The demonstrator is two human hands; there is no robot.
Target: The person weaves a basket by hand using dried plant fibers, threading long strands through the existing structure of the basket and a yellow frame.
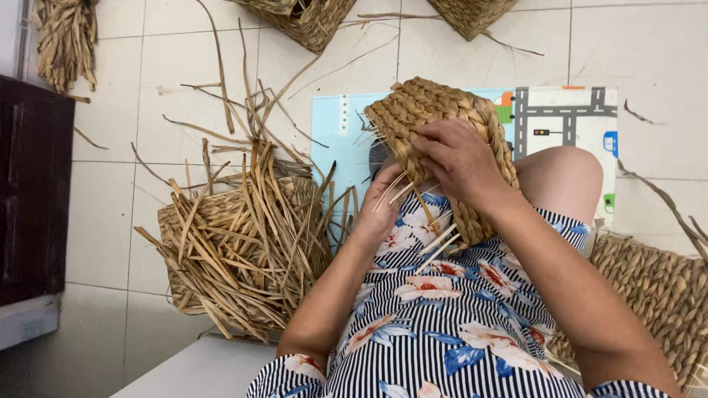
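Mid-weave on the lap: I see the right hand (461, 158) pressed flat over the woven basket (442, 147), fingers curled onto its braided wall, while the left hand (383, 203) pinches loose pale strands (398, 190) at its lower edge (grip partly hidden). My judgement: next, tuck one strand through, keeping tension. Dried reed pile (243, 236) lies beside.
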